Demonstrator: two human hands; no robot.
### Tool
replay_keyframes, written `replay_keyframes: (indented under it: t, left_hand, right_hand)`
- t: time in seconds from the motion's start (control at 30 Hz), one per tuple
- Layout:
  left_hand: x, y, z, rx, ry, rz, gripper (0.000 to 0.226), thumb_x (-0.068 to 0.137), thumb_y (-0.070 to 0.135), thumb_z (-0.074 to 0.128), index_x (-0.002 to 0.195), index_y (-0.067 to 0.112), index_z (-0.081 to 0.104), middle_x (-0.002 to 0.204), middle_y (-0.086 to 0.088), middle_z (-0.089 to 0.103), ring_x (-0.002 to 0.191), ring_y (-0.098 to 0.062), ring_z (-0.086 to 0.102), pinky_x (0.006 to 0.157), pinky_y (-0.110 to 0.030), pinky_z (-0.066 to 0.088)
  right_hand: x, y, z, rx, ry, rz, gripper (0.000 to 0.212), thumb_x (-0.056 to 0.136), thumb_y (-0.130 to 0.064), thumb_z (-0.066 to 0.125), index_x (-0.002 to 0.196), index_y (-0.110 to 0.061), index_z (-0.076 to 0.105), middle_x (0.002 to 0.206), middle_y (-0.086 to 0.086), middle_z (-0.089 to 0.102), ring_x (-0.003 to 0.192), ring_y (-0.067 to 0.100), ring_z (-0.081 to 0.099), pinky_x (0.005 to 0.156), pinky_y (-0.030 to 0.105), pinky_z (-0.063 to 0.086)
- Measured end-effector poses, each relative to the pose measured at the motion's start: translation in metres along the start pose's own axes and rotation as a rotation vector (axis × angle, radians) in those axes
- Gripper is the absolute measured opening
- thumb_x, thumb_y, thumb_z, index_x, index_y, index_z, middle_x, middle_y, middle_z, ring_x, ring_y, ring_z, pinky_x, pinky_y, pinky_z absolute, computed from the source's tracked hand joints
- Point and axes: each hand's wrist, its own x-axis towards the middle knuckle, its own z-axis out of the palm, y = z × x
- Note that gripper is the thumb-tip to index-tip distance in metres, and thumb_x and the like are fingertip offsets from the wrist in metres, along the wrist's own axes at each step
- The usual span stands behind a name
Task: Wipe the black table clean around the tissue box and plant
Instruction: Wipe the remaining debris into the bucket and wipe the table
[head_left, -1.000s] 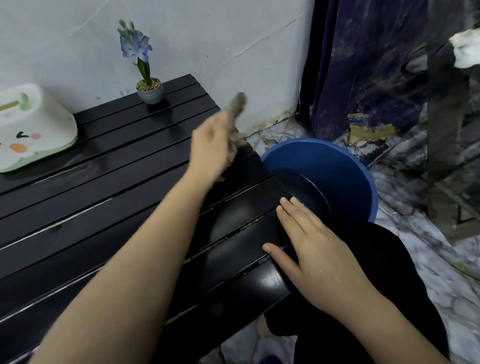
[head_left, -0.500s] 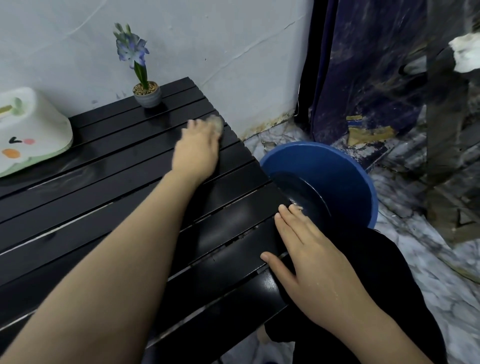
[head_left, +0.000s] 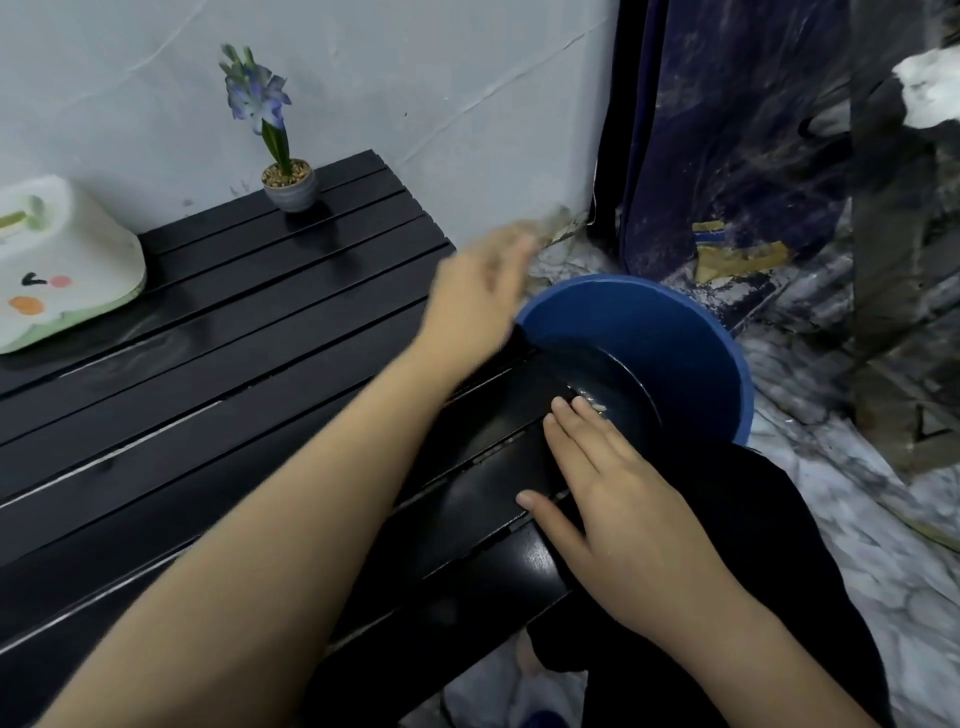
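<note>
Both hands belong to a person seen from above, at the right end of a black slatted table (head_left: 249, 332). Left hand (head_left: 475, 291) is motion-blurred at the table's far right edge, just beside the rim of a blue bucket (head_left: 691, 353) that stands on the floor against that end. It seems to be clutching a greyish cloth (head_left: 558, 215), a scrap of which shows past the fingertips, though the blur makes the grip hard to confirm. Right hand (head_left: 618, 499) lies flat and open on the near right corner of the table, fingers spread and pointing toward the bucket, holding nothing.

The table's slats run long from lower left toward the far right corner. The unwiped ground lies to the left of both hands: a small potted plant (head_left: 288, 176) with a blue flower stands at the back edge by the wall, and a white tissue box (head_left: 62, 265) sits further left, well apart from the hands. The left hand is the nearer of the 2 to both.

Compared with 0.5 s ago, the left hand has swept off the slats to the right, toward the bucket; the right hand has not moved.
</note>
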Motion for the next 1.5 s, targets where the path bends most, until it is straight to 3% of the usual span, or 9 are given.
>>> replay_keyframes:
  t: [0.1, 0.23, 0.57, 0.63, 0.77, 0.87, 0.93, 1.23, 1.5]
  left_hand:
    - [0.017, -0.045, -0.053, 0.446, 0.091, -0.108, 0.037, 0.105, 0.032, 0.04, 0.134, 0.019, 0.058, 0.141, -0.016, 0.057, 0.134, -0.037, 0.048, 0.114, -0.049, 0.036]
    - [0.003, -0.075, -0.067, 0.799, -0.058, -0.148, 0.044, 0.106, 0.027, 0.037, 0.145, 0.008, 0.045, 0.153, -0.017, 0.04, 0.145, -0.042, 0.025, 0.117, -0.058, 0.018]
    - [-0.052, -0.007, -0.006, 0.213, -0.404, 0.023, 0.032, 0.105, 0.019, 0.047, 0.133, 0.02, 0.062, 0.138, -0.001, 0.062, 0.124, -0.019, 0.059, 0.122, -0.044, 0.015]
    - [-0.06, 0.006, -0.018, -0.107, -0.338, -0.065, 0.03, 0.105, 0.02, 0.048, 0.128, 0.018, 0.067, 0.119, -0.002, 0.073, 0.082, -0.011, 0.069, 0.09, -0.038, 0.051]
    - [-0.059, -0.009, -0.08, -0.225, 0.093, -0.168, 0.027, 0.103, 0.025, 0.052, 0.123, 0.019, 0.069, 0.099, 0.015, 0.077, 0.062, -0.012, 0.063, 0.057, -0.021, 0.047]
    - [-0.072, -0.046, -0.118, 0.278, 0.112, -0.235, 0.035, 0.102, 0.03, 0.053, 0.135, 0.021, 0.061, 0.137, -0.001, 0.063, 0.112, -0.02, 0.066, 0.095, -0.035, 0.052]
    - [-0.089, -0.063, -0.118, 0.572, 0.026, -0.272, 0.045, 0.102, 0.029, 0.053, 0.145, 0.017, 0.05, 0.156, -0.009, 0.041, 0.148, -0.029, 0.03, 0.122, -0.043, 0.024]
    - [-0.186, -0.007, -0.075, 0.417, -0.261, 0.082, 0.039, 0.099, 0.02, 0.059, 0.138, 0.015, 0.059, 0.149, -0.003, 0.051, 0.145, -0.018, 0.038, 0.124, -0.037, 0.022]
    - [-0.27, 0.041, -0.064, 0.095, -0.461, 0.082, 0.034, 0.101, 0.023, 0.057, 0.134, 0.019, 0.063, 0.145, 0.005, 0.056, 0.142, -0.003, 0.041, 0.122, -0.034, 0.027]
  right_hand:
    - [0.0, 0.0, 0.001, 0.001, 0.007, -0.001, 0.071, 0.098, -0.056, 0.038, 0.155, -0.013, 0.029, 0.163, 0.0, 0.024, 0.152, 0.011, 0.01, 0.122, 0.026, 0.009]
    - [-0.001, -0.001, 0.001, -0.007, 0.019, 0.002, 0.07, 0.098, -0.055, 0.04, 0.153, -0.012, 0.033, 0.161, 0.001, 0.028, 0.151, 0.013, 0.014, 0.122, 0.027, 0.013]
    - [0.0, -0.001, 0.0, -0.013, 0.012, 0.006, 0.072, 0.097, -0.059, 0.036, 0.155, -0.016, 0.028, 0.163, -0.002, 0.023, 0.151, 0.01, 0.009, 0.121, 0.024, 0.006]
    - [-0.001, 0.0, 0.0, -0.005, 0.012, 0.004, 0.073, 0.097, -0.059, 0.035, 0.155, -0.016, 0.027, 0.163, -0.002, 0.022, 0.151, 0.01, 0.008, 0.122, 0.026, 0.009]
    - [-0.002, 0.001, 0.002, 0.013, 0.013, 0.002, 0.074, 0.097, -0.059, 0.034, 0.155, -0.015, 0.026, 0.164, -0.002, 0.021, 0.151, 0.01, 0.008, 0.123, 0.028, 0.011]
    - [-0.003, 0.002, 0.002, -0.001, 0.017, -0.008, 0.072, 0.098, -0.057, 0.036, 0.155, -0.013, 0.028, 0.163, 0.0, 0.023, 0.152, 0.011, 0.01, 0.122, 0.028, 0.012]
    - [-0.004, 0.001, 0.002, -0.005, 0.045, -0.006, 0.066, 0.1, -0.051, 0.036, 0.153, -0.012, 0.034, 0.161, 0.0, 0.029, 0.151, 0.012, 0.015, 0.12, 0.025, 0.014]
    - [-0.008, 0.013, 0.005, -0.01, 0.061, -0.031, 0.052, 0.099, -0.001, 0.045, 0.15, -0.012, 0.04, 0.158, 0.0, 0.035, 0.148, 0.011, 0.022, 0.113, 0.019, 0.014]
    - [-0.008, 0.006, 0.003, -0.035, 0.051, -0.017, 0.045, 0.103, -0.019, 0.043, 0.148, -0.011, 0.042, 0.157, 0.002, 0.037, 0.148, 0.014, 0.023, 0.112, 0.023, 0.018]
